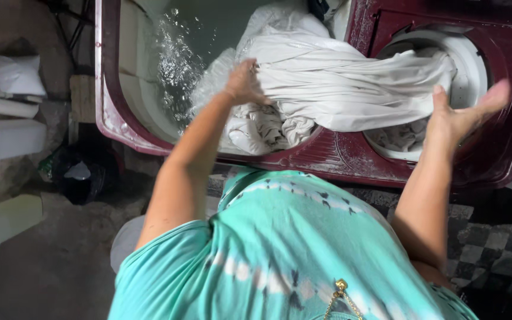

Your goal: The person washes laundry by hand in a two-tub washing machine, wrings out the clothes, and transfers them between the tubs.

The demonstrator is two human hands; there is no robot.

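A wet white sheet (351,89) stretches from the water-filled wash tub (143,101) on the left into the round spin tub (475,65) on the right of a maroon twin-tub washing machine (339,157). My left hand (245,82) grips the sheet over the wash tub, where more bunched white cloth (262,127) lies. My right hand (466,112) is spread open at the spin tub's near edge, beside the sheet, holding nothing.
White plastic jerrycans (4,139) and a pale one (4,219) stand on the concrete floor at left, with a dark bucket (78,178) near them. A checkered mat (493,243) lies at right. My turquoise shirt (280,255) fills the foreground.
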